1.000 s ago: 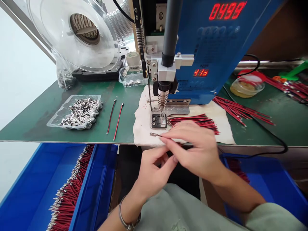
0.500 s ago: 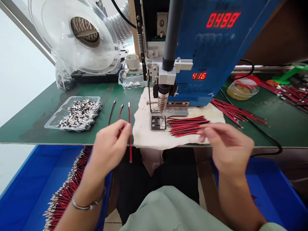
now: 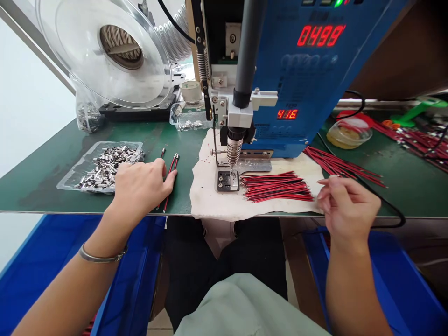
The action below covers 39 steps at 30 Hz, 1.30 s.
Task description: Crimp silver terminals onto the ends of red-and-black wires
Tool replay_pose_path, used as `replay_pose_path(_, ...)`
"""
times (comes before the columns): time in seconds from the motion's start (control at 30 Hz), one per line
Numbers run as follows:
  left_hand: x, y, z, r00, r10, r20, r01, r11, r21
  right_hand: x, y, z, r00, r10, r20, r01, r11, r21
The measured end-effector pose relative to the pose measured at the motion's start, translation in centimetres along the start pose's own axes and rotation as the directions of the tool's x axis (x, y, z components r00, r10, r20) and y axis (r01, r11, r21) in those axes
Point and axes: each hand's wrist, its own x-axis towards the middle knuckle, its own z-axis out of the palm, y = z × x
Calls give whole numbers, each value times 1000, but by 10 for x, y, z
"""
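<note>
— What sits farthest left?

— A clear tray of metal caps [image 3: 105, 168] on the green surface [image 3: 38, 184], with a blue bin [image 3: 42, 252] below the edge. The left hand [image 3: 140, 186] lies palm down just right of that tray.

— Holding anything?

— Not as far as I can see. Its grip is wide, with the fingers stretched flat. The fingertips rest on or right beside the capped wires [image 3: 171, 171]. Those lie on the surface with their long axis running away from the person, capped ends far, tails partly under the hand.

— And the middle?

— A white cloth [image 3: 206, 200] carries a small metal block [image 3: 227, 181] directly under the press head [image 3: 234, 148].

— Then the loose wires?

— The bundle of red and black wires [image 3: 276, 187] lies on the cloth just right of the block. Its long axis runs left to right, left ends near the block, right ends toward the right hand [image 3: 346, 207].

— So which hand is nearer to it?

— The right one, by far. The bundle lies to that hand's left, and its fingertips are just beside the bundle's right ends. That grip is narrow, thumb against forefinger, but I cannot tell whether a wire is pinched in it.
</note>
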Motion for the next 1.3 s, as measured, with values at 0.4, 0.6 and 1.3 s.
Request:
replay_pose_path(0.4,13,-8,6,999,44,-9,-43,999,33,1,1,-5,988,80,131,-74,996,-53)
replay_pose_path(0.6,1,-23,-11,990,-112,-87,106,992,-66,1,2,-7,984,81,156,-75,996,-40)
replay_pose_path(1.3,-8,-82,6,818,-569,-90,435,713,-550,4,-24,29,744,-226,629,536,764,-359)
